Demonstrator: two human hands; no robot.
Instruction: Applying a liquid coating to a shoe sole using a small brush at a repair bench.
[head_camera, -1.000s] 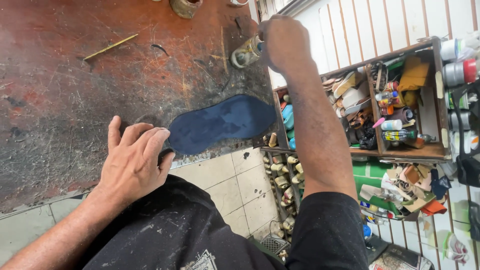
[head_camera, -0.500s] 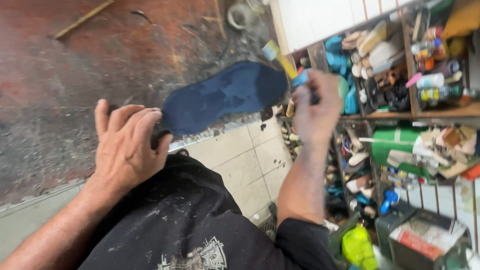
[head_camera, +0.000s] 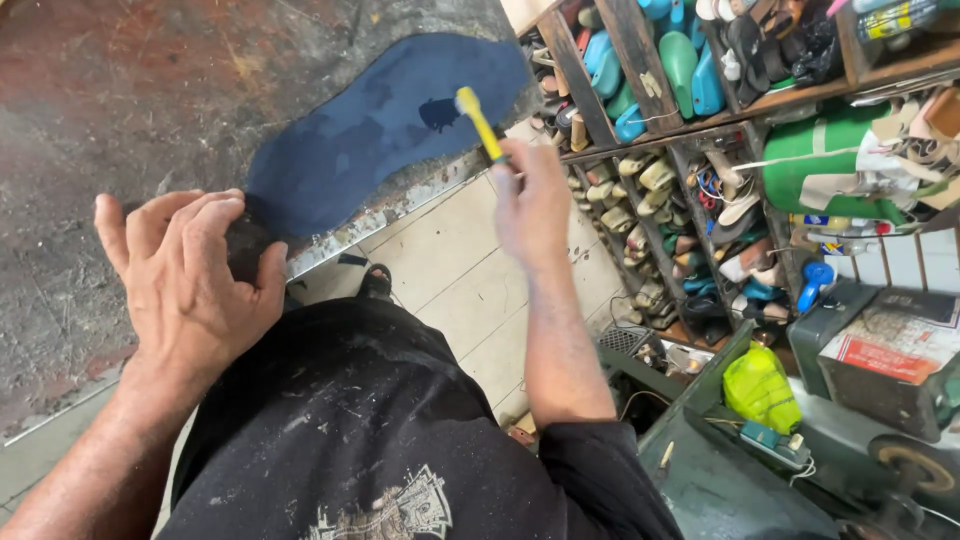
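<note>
A dark blue shoe sole (head_camera: 385, 125) lies flat on the worn, stained workbench (head_camera: 120, 110), its heel end at the bench's front edge. My left hand (head_camera: 190, 270) presses down on that heel end, fingers curled over it. My right hand (head_camera: 530, 200) grips a yellow-handled brush (head_camera: 478, 118) and holds its tip over the wide front part of the sole, where a darker wet patch shows.
Wooden shelves (head_camera: 690, 130) on the right hold many shoe lasts, soles and sandals. A green roll (head_camera: 830, 160) lies on a shelf. Lower right stand a box (head_camera: 890, 350), a yellow-green bottle (head_camera: 760, 385) and a dark machine. Pale floor tiles (head_camera: 450, 270) lie below the bench edge.
My right hand came back from the far side of the bench with the yellow brush and brought it over the sole. The left hand stayed on the heel end.
</note>
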